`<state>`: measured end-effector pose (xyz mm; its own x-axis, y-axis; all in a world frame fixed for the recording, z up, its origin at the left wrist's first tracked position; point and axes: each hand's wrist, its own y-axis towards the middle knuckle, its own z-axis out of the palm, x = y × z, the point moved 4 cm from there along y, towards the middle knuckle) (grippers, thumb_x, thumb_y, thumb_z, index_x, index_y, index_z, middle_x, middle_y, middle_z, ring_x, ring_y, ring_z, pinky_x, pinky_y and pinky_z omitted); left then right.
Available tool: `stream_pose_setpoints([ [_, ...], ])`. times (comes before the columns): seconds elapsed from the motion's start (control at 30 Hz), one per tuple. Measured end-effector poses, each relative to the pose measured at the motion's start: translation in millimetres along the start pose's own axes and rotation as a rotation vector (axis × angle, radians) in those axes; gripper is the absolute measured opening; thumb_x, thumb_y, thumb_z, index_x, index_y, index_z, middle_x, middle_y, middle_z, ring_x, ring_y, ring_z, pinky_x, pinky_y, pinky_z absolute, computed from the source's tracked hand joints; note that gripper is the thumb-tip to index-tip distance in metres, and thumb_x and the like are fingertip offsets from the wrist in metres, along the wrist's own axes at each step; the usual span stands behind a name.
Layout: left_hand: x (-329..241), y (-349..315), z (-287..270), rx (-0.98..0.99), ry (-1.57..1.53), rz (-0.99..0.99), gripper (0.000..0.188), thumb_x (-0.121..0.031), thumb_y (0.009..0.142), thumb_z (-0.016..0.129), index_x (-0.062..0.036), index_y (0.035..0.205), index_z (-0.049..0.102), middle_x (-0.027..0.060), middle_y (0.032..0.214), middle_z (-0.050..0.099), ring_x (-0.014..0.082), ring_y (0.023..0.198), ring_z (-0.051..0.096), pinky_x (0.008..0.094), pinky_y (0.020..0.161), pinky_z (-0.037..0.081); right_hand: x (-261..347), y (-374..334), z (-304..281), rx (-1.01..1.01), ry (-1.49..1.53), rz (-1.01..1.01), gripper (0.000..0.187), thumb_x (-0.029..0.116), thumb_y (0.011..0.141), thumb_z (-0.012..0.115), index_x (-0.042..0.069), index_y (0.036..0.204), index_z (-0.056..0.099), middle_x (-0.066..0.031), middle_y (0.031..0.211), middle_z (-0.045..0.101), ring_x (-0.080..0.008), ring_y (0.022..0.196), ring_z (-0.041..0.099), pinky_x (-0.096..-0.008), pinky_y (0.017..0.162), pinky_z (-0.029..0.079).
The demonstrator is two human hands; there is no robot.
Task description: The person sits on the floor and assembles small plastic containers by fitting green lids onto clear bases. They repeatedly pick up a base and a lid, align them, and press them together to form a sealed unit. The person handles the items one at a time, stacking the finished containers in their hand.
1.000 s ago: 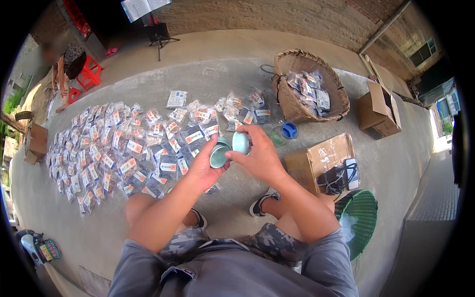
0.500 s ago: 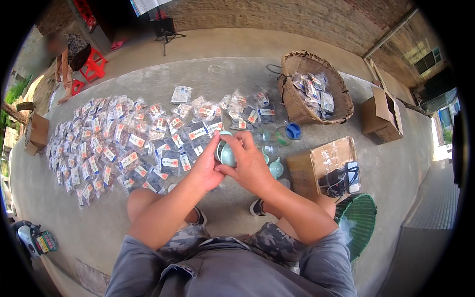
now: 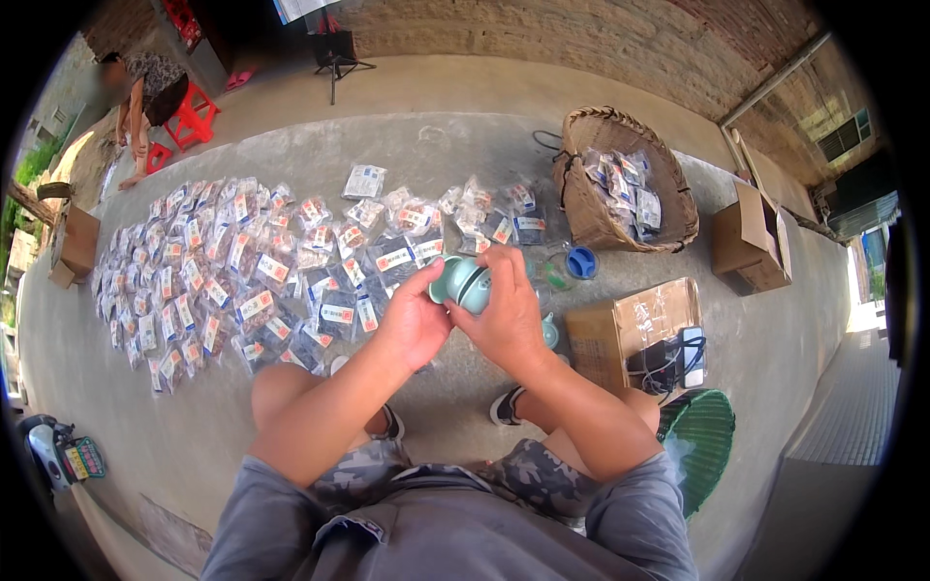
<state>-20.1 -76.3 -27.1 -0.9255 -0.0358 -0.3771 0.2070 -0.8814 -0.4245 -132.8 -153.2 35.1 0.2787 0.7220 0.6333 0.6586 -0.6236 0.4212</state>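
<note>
A small pale green ceramic pot [image 3: 466,283], rounded and lidded as far as the view allows, sits between both hands in front of the person's knees, held up above the concrete floor [image 3: 465,145] rather than resting on it. The left hand [image 3: 415,320] cups it from the lower left, fingers [image 3: 433,273] curled up along its side, so the pot lies just up and to the right of that palm. The right hand [image 3: 509,308] comes over it from the right and above, fingers wrapped around the top and far side, closed on the pot; both hands touch it and neither is clearly nearer. The pot's long axis cannot be told, since the hands hide much of it. Just beside the right wrist a second pale green piece [image 3: 549,332] rests on the floor, next to a brown cardboard box [image 3: 630,324] with a dark device and cables on it. Further off lie a blue round lid [image 3: 580,262], a woven basket [image 3: 591,208] holding clear packets, and a wide spread of small labelled packets [image 3: 242,281] across the floor to the left. A green mesh cover [image 3: 702,441] lies by the right knee.
</note>
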Motion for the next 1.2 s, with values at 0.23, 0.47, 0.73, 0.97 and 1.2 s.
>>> stream_pose_setpoints([
  [0.23, 2.9, 7.6, -5.0, 0.072, 0.052, -0.123, 0.039, -0.029, 0.102, 0.059, -0.0045, 0.132, 0.058, 0.0094, 0.131, 0.066, 0.0227, 0.122, 0.062, 0.0407, 0.104, 0.050, -9.1, 7.9, -3.8, 0.232, 0.082, -0.052, 0.072, 0.013, 0.072, 0.091, 0.006, 0.135, 0.058, -0.0181, 0.129, 0.056, -0.0429, 0.112, 0.064, -0.0482, 0.091, 0.056],
  [0.47, 9.0, 13.0, -13.8, 0.121, 0.073, -0.116, 0.049, -0.040, 0.112, 0.043, -0.0061, 0.145, 0.051, 0.0105, 0.142, 0.062, 0.0271, 0.134, 0.059, 0.0476, 0.116, 0.044, -5.3, 1.7, 2.3, 0.247, 0.120, 0.114, 0.067, 0.016, 0.074, 0.091, 0.006, 0.132, 0.059, -0.0214, 0.125, 0.058, -0.0443, 0.113, 0.063, -0.0496, 0.092, 0.056],
  [0.73, 21.3, 7.2, -5.2, 0.043, -0.007, -0.119, 0.053, -0.048, 0.109, 0.054, -0.0115, 0.148, 0.050, 0.0055, 0.145, 0.057, 0.0244, 0.136, 0.053, 0.0453, 0.117, 0.041, -11.7, -1.4, 9.8, 0.141, -0.066, 0.061, 0.064, 0.016, 0.074, 0.090, 0.007, 0.129, 0.059, -0.0196, 0.124, 0.059, -0.0444, 0.107, 0.065, -0.0493, 0.087, 0.057],
  [0.97, 22.5, 5.2, -10.1, -0.044, 0.102, -0.009, 0.059, -0.045, 0.101, 0.071, -0.0095, 0.143, 0.051, 0.0076, 0.142, 0.058, 0.0236, 0.134, 0.056, 0.0439, 0.113, 0.046, -2.3, -7.0, 12.8, 0.260, 0.062, 0.034, 0.066, 0.014, 0.074, 0.089, 0.002, 0.128, 0.053, -0.0213, 0.134, 0.049, -0.0463, 0.113, 0.062, -0.0485, 0.091, 0.056],
  [1.2, 16.6, 17.7, -28.4, -0.044, 0.019, -0.094, 0.044, -0.043, 0.106, 0.057, -0.0078, 0.132, 0.060, 0.0078, 0.131, 0.067, 0.0237, 0.121, 0.065, 0.0413, 0.105, 0.052, -13.0, 3.0, -10.6, 0.222, 0.149, 0.165, 0.073, 0.026, 0.073, 0.095, 0.002, 0.129, 0.055, -0.0202, 0.129, 0.053, -0.0419, 0.119, 0.058, -0.0465, 0.099, 0.052],
])
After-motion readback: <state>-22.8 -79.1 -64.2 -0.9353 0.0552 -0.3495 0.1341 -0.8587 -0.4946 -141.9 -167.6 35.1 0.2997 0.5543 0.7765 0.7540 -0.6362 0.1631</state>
